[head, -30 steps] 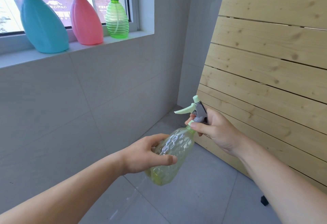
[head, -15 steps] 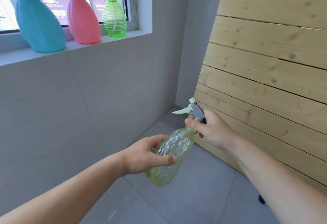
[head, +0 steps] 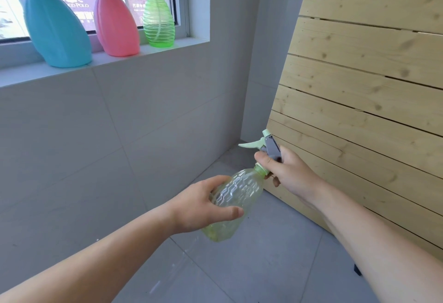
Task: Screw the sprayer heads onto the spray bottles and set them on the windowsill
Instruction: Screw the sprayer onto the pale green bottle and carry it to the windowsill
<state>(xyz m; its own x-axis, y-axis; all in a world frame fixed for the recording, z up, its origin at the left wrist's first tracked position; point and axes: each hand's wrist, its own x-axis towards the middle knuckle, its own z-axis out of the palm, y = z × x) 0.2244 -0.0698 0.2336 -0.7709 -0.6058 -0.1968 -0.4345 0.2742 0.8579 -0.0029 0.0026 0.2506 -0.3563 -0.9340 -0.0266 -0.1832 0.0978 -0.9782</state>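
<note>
A clear yellow-green spray bottle [head: 239,195] is held tilted in mid-air, neck pointing up and right. My left hand [head: 199,207] wraps around its body. My right hand [head: 287,171] grips the grey and pale green sprayer head [head: 266,144] at the bottle's neck, thumb on the collar. On the windowsill [head: 155,50] at upper left stand three bottles with heads on: a teal bottle [head: 55,29], a pink bottle [head: 115,24] and a small green ribbed bottle [head: 158,22].
A grey tiled wall [head: 107,123] runs below the sill. A slatted wooden panel [head: 371,87] leans on the right. Grey floor tiles [head: 263,266] lie below. Bare sill shows to the right of the green bottle.
My right hand has shifted its grip slightly on the sprayer head's collar. The camera view has drifted a little; the bottle stays in both hands.
</note>
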